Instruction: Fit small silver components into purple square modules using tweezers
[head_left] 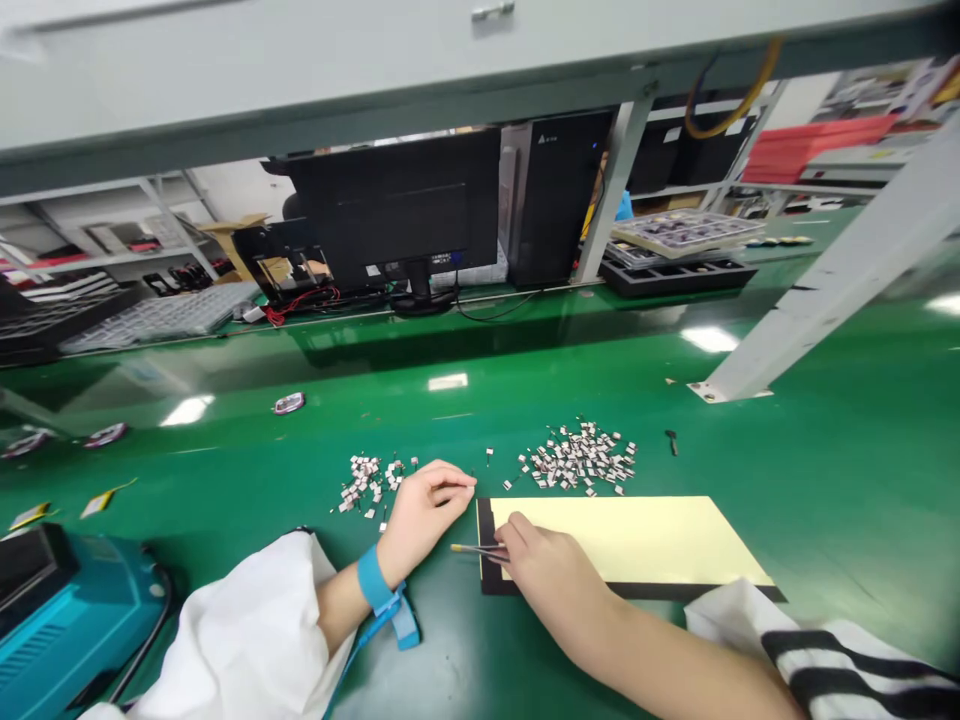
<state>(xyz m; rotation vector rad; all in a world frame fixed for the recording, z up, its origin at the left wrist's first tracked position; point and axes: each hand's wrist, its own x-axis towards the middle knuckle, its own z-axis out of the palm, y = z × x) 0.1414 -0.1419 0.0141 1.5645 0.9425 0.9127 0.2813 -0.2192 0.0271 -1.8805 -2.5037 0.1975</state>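
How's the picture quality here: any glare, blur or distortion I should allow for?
Head view: white light reflections on the glossy green tabletop, beyond the small white parts with dark leads; wide-angle stretching towards the edges, the white metal post slanting strongly; pale background shelves look soft; individual parts too small to inspect closely.

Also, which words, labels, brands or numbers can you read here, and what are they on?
No wording is readable for certain.
Black tower: triangle mark, its letters too small to read.
Black monitor: small white label, too blurred to read.
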